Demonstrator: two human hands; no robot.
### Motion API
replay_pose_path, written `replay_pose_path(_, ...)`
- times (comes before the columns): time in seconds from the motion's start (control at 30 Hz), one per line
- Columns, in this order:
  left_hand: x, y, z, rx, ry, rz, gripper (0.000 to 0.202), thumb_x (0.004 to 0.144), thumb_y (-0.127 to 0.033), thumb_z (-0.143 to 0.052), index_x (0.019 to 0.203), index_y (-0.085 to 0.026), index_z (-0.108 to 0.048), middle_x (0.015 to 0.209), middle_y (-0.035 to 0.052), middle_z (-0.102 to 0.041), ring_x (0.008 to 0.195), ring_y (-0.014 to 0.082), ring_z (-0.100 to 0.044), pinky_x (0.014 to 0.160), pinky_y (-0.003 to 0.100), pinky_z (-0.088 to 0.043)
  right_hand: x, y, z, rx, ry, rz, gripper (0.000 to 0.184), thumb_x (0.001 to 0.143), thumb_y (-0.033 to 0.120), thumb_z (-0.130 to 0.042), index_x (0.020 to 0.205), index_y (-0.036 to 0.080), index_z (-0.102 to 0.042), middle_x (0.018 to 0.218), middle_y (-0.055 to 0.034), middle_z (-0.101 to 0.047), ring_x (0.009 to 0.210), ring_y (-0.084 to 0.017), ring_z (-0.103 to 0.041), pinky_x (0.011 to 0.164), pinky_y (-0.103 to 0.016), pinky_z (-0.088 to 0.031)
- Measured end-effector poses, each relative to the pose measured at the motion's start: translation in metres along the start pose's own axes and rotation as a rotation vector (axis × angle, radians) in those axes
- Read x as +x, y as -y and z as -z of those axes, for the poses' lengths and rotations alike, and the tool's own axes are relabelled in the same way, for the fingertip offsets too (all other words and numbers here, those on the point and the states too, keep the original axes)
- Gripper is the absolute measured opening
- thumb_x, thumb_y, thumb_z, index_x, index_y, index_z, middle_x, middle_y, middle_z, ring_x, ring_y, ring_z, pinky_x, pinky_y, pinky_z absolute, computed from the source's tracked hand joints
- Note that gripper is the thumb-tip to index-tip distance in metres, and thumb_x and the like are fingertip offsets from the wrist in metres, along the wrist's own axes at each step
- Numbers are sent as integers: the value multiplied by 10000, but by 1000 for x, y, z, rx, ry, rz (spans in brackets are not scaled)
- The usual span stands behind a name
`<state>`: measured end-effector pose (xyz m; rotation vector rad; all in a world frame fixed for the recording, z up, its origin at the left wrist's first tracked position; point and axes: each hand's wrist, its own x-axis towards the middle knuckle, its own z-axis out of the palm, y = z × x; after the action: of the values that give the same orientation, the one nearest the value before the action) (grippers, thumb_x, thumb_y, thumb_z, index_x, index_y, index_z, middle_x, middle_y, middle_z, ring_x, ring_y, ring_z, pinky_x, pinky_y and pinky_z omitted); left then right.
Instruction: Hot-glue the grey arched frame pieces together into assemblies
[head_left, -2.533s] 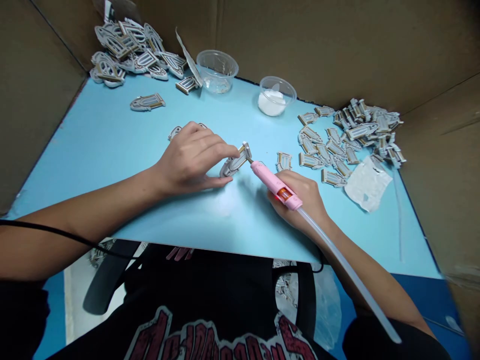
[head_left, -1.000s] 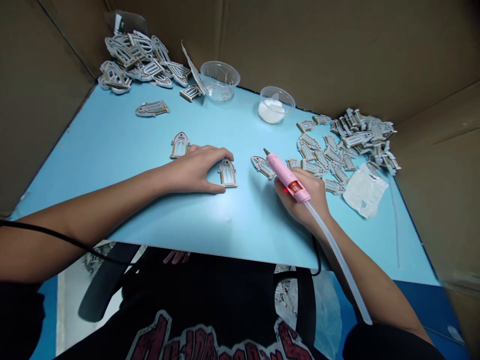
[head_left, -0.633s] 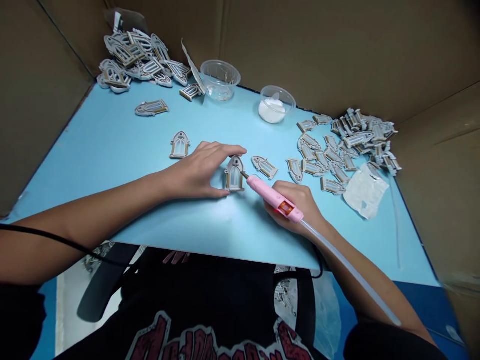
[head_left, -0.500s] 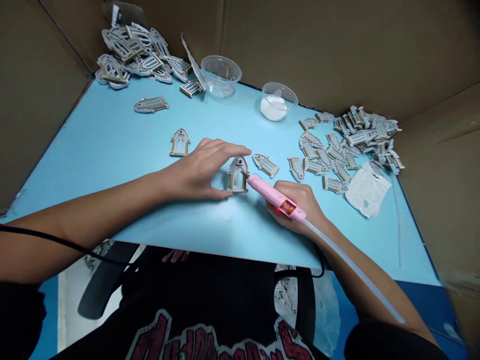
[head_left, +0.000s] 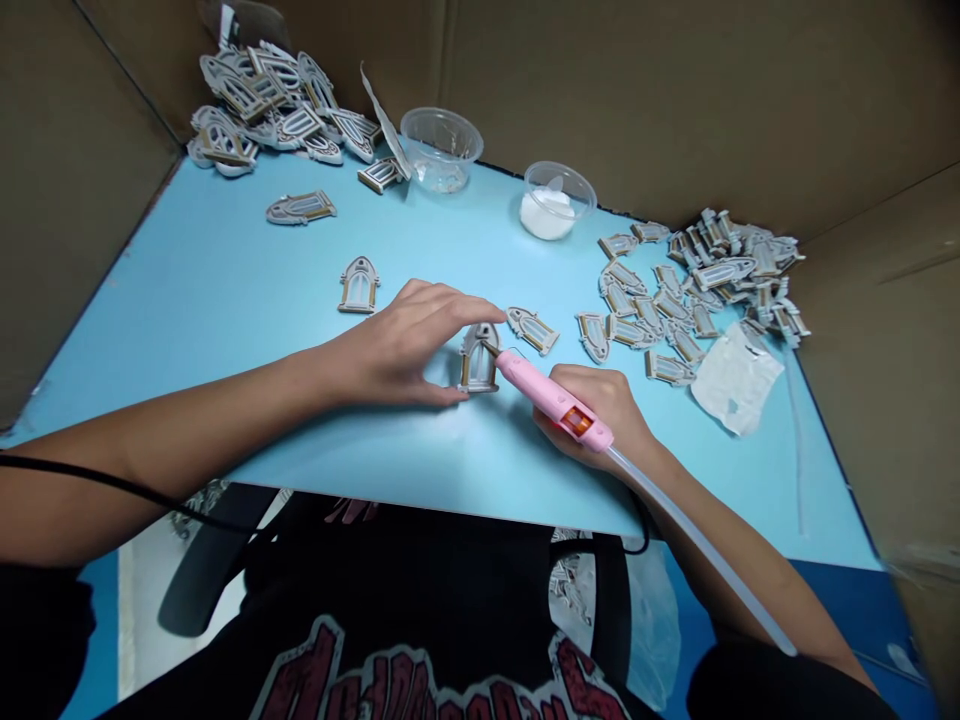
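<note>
My left hand (head_left: 401,345) pinches a small grey arched window piece (head_left: 478,358) between thumb and forefinger, tilted up on the light blue table (head_left: 225,300). My right hand (head_left: 611,410) grips a pink glue gun (head_left: 553,398) with a clear glue stick trailing back along my forearm. The gun's tip touches the right edge of the window piece. Another window piece (head_left: 532,329) lies flat just beyond the gun's tip.
A finished window piece (head_left: 358,284) lies left of my hand, another (head_left: 301,207) farther back. Heaps of pieces sit at the far left (head_left: 262,95) and the right (head_left: 705,275). Two clear cups (head_left: 440,147) (head_left: 556,198), a plastic bag (head_left: 735,375) and cardboard walls (head_left: 675,90) surround the table.
My left hand has lifted the window piece from lying flat to tilted upright and shifted it slightly right. The glue gun came back from the right to touch its edge.
</note>
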<state>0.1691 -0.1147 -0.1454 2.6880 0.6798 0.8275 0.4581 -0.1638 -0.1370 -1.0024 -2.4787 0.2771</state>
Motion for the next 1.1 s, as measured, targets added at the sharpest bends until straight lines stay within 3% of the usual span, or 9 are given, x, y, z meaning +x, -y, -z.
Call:
replay_pose_path(0.37,0,1,0,-24,-6,8,625,895,-345,-754,1428,-261,-438,1431,91,-636,1322,243,-593,1101,382,-395,1,2,2,44,8,-26,210,861,206,-558,685,231,-445,601,46,-478,491,-92,-426,504,-229,-327)
replay_pose_path(0.87,0,1,-1,-7,-13,-21,665,877,-318,-784,1438,-273,-430,1425,85,-642,1304,232,-601,1085,359,-389,2,4,1,27,50,-76,244,861,257,-531,670,240,-379,568,52,-433,467,-93,-391,502,-249,-302)
replay_pose_path(1.1,0,1,-1,-11,-23,-9,672,871,-314,-779,1448,-284,-437,1428,89,-647,1308,240,-605,1090,377,-396,2,5,1,23,7,-49,238,847,232,-535,665,241,-381,560,53,-441,451,-92,-395,486,-249,-298)
